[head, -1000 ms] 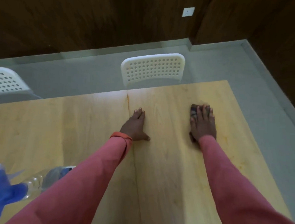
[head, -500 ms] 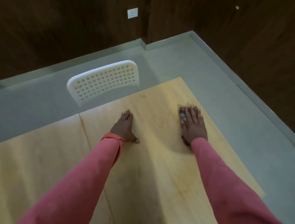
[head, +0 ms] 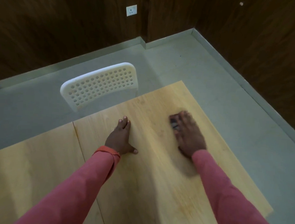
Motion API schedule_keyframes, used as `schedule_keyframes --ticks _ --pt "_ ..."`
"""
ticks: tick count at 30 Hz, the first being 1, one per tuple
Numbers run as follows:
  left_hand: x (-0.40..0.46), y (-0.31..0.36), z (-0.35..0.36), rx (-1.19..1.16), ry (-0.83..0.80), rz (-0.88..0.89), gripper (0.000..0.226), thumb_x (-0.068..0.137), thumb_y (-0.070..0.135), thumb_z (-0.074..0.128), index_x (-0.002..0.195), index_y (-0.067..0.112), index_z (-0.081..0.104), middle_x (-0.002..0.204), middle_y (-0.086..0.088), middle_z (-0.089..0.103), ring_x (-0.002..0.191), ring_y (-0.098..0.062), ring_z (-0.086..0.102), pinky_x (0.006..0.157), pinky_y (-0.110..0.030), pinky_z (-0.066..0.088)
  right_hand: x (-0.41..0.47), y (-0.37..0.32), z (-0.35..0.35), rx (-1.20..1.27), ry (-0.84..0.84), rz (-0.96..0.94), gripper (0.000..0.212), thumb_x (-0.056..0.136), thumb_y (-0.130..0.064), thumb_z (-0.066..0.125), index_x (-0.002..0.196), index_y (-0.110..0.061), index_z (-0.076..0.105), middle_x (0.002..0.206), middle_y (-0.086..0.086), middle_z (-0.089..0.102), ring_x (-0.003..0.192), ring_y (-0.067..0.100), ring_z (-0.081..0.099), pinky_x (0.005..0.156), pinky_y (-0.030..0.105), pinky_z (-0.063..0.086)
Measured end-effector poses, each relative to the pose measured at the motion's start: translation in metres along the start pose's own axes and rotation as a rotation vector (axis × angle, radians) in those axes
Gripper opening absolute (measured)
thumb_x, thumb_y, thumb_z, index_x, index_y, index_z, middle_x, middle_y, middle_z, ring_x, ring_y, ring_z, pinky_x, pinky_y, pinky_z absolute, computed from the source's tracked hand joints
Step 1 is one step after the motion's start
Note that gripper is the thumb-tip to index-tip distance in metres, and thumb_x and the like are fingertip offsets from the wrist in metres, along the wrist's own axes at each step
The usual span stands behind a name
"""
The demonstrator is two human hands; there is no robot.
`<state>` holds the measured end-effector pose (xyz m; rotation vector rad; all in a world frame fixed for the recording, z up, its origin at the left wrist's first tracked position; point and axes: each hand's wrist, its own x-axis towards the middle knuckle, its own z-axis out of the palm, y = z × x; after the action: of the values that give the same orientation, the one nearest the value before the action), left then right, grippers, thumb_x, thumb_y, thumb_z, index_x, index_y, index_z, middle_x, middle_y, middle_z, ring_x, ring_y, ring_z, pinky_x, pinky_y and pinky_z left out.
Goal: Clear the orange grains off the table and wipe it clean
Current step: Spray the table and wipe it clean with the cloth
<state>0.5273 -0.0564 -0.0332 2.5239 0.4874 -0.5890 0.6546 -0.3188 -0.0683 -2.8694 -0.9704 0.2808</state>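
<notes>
A dark cloth (head: 174,124) lies near the far right corner of the tabletop (head: 148,188), mostly hidden under the right hand (head: 188,137), which presses it flat with fingers spread; the hand is blurred, so its grip cannot be read more finely. No separate orange grains are visible, only faint orange staining along the right edge. The left hand (head: 121,138) rests flat and empty beside the seam, fingers straight. With only palm pressure on the cloth, it could bunch or slip out, or smear residue over the nearby edge onto the floor (head: 236,105). A white chair (head: 100,87) stands beyond the far edge.
</notes>
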Motion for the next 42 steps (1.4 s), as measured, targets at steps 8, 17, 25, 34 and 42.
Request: schedule_keyframes --ticks 8,17,25,34,42 --pt "0.001 -0.003 0.002 -0.005 0.027 0.016 0.132 0.063 0.042 0.087 0.154 0.010 -0.003 0.161 0.001 -0.016 0.149 -0.016 -0.010 0.121 -0.032 0.012 0.161 -0.038 -0.018 -0.097 0.004 0.051 0.066 0.100 -0.042 0.014 0.159 -0.012 0.019 0.166 0.012 0.016 0.155 0.030 0.001 0.126 0.045 0.003" --pt "-0.004 -0.002 -0.002 -0.020 0.020 0.023 0.131 0.065 0.042 0.086 0.154 0.012 -0.004 0.161 0.002 -0.017 0.149 -0.015 -0.010 0.120 -0.031 0.012 0.000 0.006 0.002 -0.066 -0.002 -0.012 0.061 0.105 -0.045 0.018 0.159 -0.017 0.020 0.167 0.006 0.010 0.155 0.028 0.003 0.126 0.041 0.009" --pt "-0.003 -0.001 -0.002 -0.001 0.017 0.021 0.130 0.065 0.042 0.085 0.154 0.011 -0.004 0.161 0.001 -0.016 0.149 -0.016 -0.011 0.120 -0.032 0.011 0.142 -0.056 -0.023 -0.058 0.013 0.020 0.062 0.105 -0.040 0.024 0.161 -0.015 0.012 0.168 0.010 0.008 0.155 0.030 -0.004 0.126 0.044 0.003" --pt "-0.003 -0.003 -0.001 -0.013 0.021 0.030 0.131 0.065 0.043 0.085 0.154 0.012 -0.004 0.161 0.001 -0.017 0.149 -0.015 -0.011 0.121 -0.032 0.011 -0.023 0.021 -0.001 -0.034 0.030 0.054 0.063 0.102 -0.041 0.027 0.156 -0.010 0.031 0.165 0.011 0.018 0.154 0.029 0.008 0.125 0.045 0.016" --pt "-0.002 -0.002 0.000 0.025 0.022 0.022 0.131 0.065 0.044 0.085 0.154 0.011 -0.004 0.161 0.000 -0.017 0.149 -0.017 -0.011 0.120 -0.032 0.011 0.119 -0.063 -0.014 -0.124 -0.009 -0.039 0.065 0.103 -0.042 0.014 0.160 -0.012 0.014 0.168 0.012 0.009 0.155 0.030 -0.003 0.126 0.042 0.000"
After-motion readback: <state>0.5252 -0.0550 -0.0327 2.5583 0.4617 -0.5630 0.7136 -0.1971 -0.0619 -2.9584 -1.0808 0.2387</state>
